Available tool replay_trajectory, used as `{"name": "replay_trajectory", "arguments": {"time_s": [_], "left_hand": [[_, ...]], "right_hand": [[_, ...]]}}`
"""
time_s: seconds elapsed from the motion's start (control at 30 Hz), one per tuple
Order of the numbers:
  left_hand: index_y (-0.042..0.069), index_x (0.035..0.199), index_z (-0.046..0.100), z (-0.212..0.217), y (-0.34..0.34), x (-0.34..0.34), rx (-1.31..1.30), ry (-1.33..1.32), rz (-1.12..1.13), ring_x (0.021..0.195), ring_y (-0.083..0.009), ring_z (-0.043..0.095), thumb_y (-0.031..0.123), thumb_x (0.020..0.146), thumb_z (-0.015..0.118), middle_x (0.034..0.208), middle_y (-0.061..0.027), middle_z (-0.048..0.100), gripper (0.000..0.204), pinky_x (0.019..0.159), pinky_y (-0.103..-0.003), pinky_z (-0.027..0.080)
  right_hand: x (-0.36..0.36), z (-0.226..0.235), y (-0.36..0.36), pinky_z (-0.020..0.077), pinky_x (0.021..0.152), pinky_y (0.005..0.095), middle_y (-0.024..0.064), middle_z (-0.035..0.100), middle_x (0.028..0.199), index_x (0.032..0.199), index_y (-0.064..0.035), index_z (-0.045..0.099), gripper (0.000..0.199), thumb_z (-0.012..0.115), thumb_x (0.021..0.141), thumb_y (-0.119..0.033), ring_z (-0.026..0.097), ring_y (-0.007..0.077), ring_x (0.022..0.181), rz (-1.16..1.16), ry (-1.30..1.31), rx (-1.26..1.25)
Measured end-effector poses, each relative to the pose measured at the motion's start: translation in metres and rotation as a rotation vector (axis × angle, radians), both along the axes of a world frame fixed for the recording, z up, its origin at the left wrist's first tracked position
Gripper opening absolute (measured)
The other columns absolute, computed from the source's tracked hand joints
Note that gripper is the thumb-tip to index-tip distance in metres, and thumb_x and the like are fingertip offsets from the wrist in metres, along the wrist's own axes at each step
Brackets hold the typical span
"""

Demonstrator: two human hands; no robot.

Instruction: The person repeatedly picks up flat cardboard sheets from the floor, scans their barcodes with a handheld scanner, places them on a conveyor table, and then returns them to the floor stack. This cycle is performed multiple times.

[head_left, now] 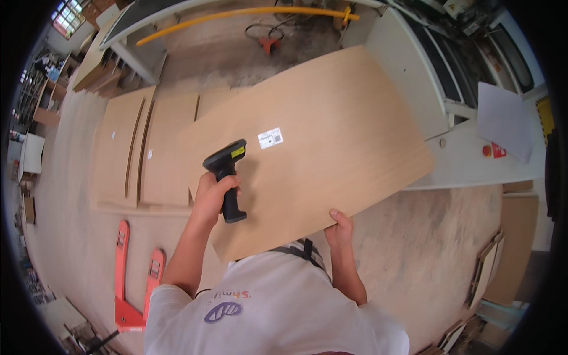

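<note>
My left hand (pixel 214 198) is closed around the grip of a black handheld barcode scanner (pixel 227 171). The scanner's head tilts over a large light-brown wooden panel (pixel 337 118), close to a white printed label (pixel 270 138) on its face. With my right hand (pixel 339 229) I grip the panel's near edge, thumb on top and fingers hidden beneath. The panel slants up and away to the right, its near left corner by my waist. Whether something else supports its far side, I cannot tell.
Stacked wooden panels (pixel 171 136) with labels lie on the floor at left. Nearer stands a red pallet jack (pixel 122 266). A white machine (pixel 408 71) with a red button (pixel 487 151) borders the right. A yellow bar (pixel 248 13) crosses the far side. More boards (pixel 512 236) lean at right.
</note>
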State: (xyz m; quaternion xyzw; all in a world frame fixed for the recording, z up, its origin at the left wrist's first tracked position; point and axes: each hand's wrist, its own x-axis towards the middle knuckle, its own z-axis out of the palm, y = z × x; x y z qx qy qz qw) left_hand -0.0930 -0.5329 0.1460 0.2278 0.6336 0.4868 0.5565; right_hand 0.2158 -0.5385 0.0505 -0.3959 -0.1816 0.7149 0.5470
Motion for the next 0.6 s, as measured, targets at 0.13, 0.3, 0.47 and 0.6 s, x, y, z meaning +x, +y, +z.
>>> {"name": "replay_trajectory", "arguments": {"time_s": [0.13,0.3,0.47,0.6], "left_hand": [[-0.002,0.091,0.061,-0.011,0.091,-0.009,0.025,0.069,0.047,0.062,-0.0124,0.059,0.020,0.078,0.064,0.070,-0.0065,0.061,0.026,0.056,-0.025,0.045],[0.000,0.086,0.064,-0.016,0.197,-0.036,0.010,0.225,0.201,0.047,-0.0102,0.053,0.031,0.081,0.064,0.063,-0.0068,0.062,0.031,0.038,-0.023,0.035],[0.000,0.088,0.063,-0.026,0.315,-0.082,0.138,0.248,0.483,0.052,-0.0140,0.057,0.036,0.083,0.064,0.065,-0.0087,0.063,0.037,0.045,-0.024,0.043],[0.007,0.086,0.061,-0.056,0.424,-0.121,0.177,0.116,0.626,0.063,-0.0112,0.062,0.040,0.084,0.066,0.073,-0.0029,0.061,0.034,0.043,-0.024,0.042]], "right_hand": [[-0.006,0.002,0.101,0.0405,0.105,0.0400,0.0122,0.051,0.132,0.137,0.0001,0.039,0.062,0.059,0.079,-0.006,0.049,0.0273,0.124,-0.049,0.019,0.033],[0.029,0.015,0.223,0.0431,0.102,0.0404,0.0113,0.053,0.130,0.135,-0.0007,0.042,0.058,0.058,0.079,-0.005,0.052,0.0265,0.121,-0.143,0.011,-0.014],[0.078,0.039,0.343,0.0448,0.100,0.0413,0.0102,0.056,0.126,0.131,-0.0015,0.047,0.051,0.056,0.080,-0.005,0.055,0.0267,0.117,-0.247,-0.024,0.000],[0.093,0.070,0.437,0.0451,0.098,0.0401,0.0103,0.058,0.124,0.126,-0.0009,0.053,0.044,0.055,0.083,-0.013,0.055,0.0256,0.117,-0.213,0.005,0.034]]}}
